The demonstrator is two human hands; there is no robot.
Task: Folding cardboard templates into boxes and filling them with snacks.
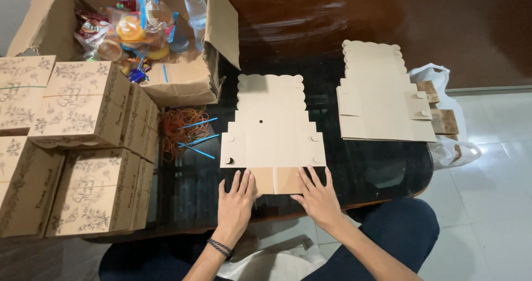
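Observation:
A flat, unfolded brown cardboard box blank [271, 131] with a scalloped top edge lies on the dark glass table [366, 167] in front of me. My left hand [236, 200] rests palm down on the near left flap of the blank, fingers spread. My right hand [317, 195] presses flat on the near right flap. Neither hand grips anything. A dark beaded band sits on my left wrist.
A stack of more flat blanks [382, 95] lies at the right. Several folded printed boxes [77, 148] are stacked at the left. An open carton [166, 43] with snacks and a bottle stands behind. Rubber bands [180, 127] and blue sticks lie between. A white bag [449, 126] hangs off the right edge.

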